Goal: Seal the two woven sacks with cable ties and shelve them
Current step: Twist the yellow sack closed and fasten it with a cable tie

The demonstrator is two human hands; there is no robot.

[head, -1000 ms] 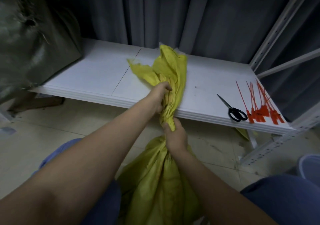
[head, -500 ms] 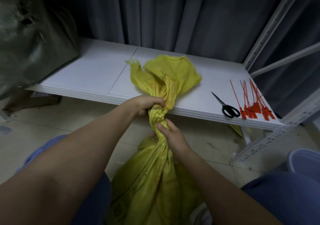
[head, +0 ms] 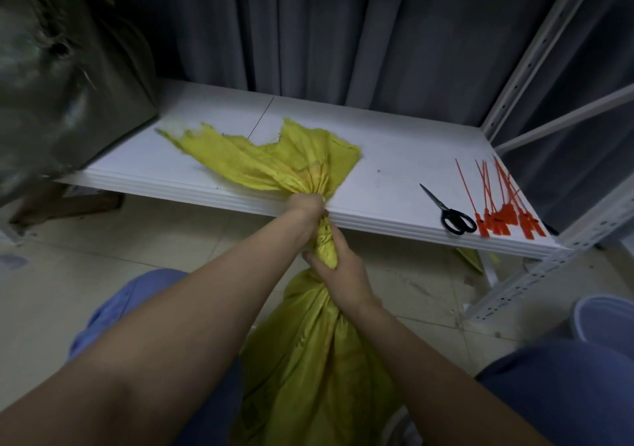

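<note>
A yellow woven sack (head: 308,353) stands on the floor between my knees. Its neck is twisted into a tight rope. My left hand (head: 307,207) grips the top of the twist at the shelf's front edge. My right hand (head: 338,269) is wrapped around the neck just below it. The sack's loose mouth fans out flat on the white shelf (head: 394,157). Several red cable ties (head: 497,205) lie at the shelf's right end. A grey-green sack (head: 58,78) sits at the shelf's left end.
Black-handled scissors (head: 449,212) lie beside the ties. A white slotted upright (head: 535,57) and a diagonal brace frame the right side. Dark curtains hang behind the shelf. Pale floor tiles spread below, with a white-rimmed container (head: 603,318) at the right.
The sack's mouth has dropped from upright to lying spread on the shelf. Both hands kept their grip and the neck is twisted tighter.
</note>
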